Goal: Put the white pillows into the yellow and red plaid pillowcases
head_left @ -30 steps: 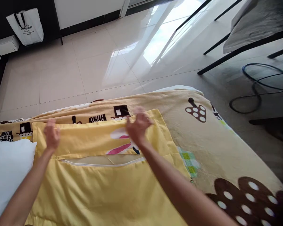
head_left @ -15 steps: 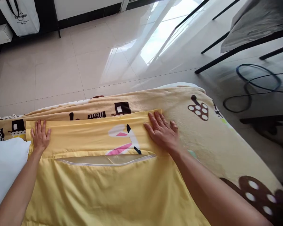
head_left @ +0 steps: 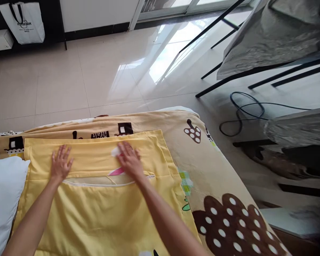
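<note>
Bed blanket (head_left: 209, 170): beige, plush, brown dotted prints. Glossy tiled floor (head_left: 117, 53) at 11 o'clock; white bag (head_left: 29, 33) at 10. Yellow cover (head_left: 104, 213) at 7 o'clock on blanket: smooth fabric, rectangular, slit (head_left: 97, 180) gaping, white-edged. White pillow (head_left: 5, 202) at 8, just beside cover. Left hand (head_left: 60, 164), right hand (head_left: 129, 161): each grip spread, palm down on cover's 12-o'clock strip. Versus 0.5 s ago: both hands shifted inward from cover's side edges.

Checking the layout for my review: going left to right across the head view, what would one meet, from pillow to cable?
White pillow, left hand, right hand, small white-dotted brown print, dark cable.
</note>
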`<action>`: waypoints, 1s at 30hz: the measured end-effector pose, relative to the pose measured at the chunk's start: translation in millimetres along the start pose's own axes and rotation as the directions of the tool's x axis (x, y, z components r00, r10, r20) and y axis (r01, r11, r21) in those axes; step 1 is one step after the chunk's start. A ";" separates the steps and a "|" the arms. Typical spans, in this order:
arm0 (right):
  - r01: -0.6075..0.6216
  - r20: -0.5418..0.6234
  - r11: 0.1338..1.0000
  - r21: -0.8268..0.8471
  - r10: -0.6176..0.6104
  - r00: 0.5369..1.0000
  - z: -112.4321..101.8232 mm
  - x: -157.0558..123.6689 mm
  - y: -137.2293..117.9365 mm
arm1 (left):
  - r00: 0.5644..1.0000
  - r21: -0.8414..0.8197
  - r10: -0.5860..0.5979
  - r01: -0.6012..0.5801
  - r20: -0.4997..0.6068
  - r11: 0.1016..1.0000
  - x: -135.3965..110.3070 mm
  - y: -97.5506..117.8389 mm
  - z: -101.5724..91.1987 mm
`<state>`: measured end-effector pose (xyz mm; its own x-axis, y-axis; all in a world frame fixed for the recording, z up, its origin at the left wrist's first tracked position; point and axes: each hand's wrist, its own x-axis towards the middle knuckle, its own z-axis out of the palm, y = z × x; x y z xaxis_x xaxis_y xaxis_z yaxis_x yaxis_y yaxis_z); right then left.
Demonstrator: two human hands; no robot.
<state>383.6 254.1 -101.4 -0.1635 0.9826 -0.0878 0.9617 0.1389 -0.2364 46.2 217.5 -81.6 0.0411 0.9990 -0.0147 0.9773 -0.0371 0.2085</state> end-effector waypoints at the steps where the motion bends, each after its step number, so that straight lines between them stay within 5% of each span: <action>1: -0.134 -0.024 0.991 -0.023 0.133 0.991 -5.3 1.7 32.8 | 0.998 0.023 -0.051 0.052 -0.024 0.998 4.2 -13.7 -0.4; 4: -0.289 -0.014 0.955 -0.068 0.289 0.957 -21.8 6.0 103.7 | 0.994 0.060 -0.109 0.111 -0.031 0.992 18.8 -43.7 -7.2; 6: -0.313 -0.015 0.947 -0.067 0.312 0.950 -29.7 5.7 106.4 | 0.992 0.048 -0.117 0.115 0.042 0.992 25.8 -46.1 -15.5; 9: -0.306 -0.162 0.952 0.026 0.306 0.938 -28.8 -14.2 35.6 | 0.982 -0.016 -0.184 0.185 0.046 0.983 17.8 -17.7 -28.7; 11: -0.109 -0.191 0.988 0.108 0.128 0.973 -16.9 -47.3 -39.8 | 0.979 -0.098 -0.195 0.188 -0.063 0.977 -8.9 15.2 -30.3; 14: 0.282 -0.105 0.936 0.211 -0.265 0.959 11.3 -111.6 -132.9 | 0.997 -0.192 -0.026 0.012 -0.072 0.981 -80.2 50.6 -13.0; 16: 0.358 -0.084 0.901 0.245 -0.348 0.934 28.6 -147.0 -152.4 | 0.999 -0.167 -0.042 0.040 -0.007 0.985 -136.5 44.8 3.7; 18: 0.292 -0.083 0.928 0.231 -0.281 0.956 40.1 -170.2 -132.6 | 0.974 -0.083 -0.220 0.215 -0.053 0.973 -188.3 13.6 13.3; 21: 0.071 -0.102 0.987 0.142 -0.057 0.993 44.1 -193.8 -55.4 | 0.870 -0.002 -0.439 0.450 -0.225 0.893 -247.6 -54.9 7.7; 24: -0.201 -0.139 0.979 0.037 0.204 0.969 33.1 -226.6 30.1 | 0.859 -0.010 -0.448 0.460 -0.249 0.888 -284.1 -107.9 -9.1; 27: -0.367 -0.182 0.930 0.027 0.365 0.913 19.3 -270.9 82.9 | 0.894 0.000 -0.383 0.394 -0.233 0.919 -300.3 -117.4 -16.6; 30: -0.397 -0.201 0.916 0.053 0.399 0.895 19.6 -302.0 83.4 | 0.912 0.059 -0.325 0.350 -0.251 0.935 -299.1 -78.6 -3.6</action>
<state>508.9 -33.5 -113.6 0.2816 0.9593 0.0218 0.9344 -0.2690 -0.2335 -43.7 -78.3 -90.2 -0.3324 0.9287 0.1645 0.9405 0.3132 0.1320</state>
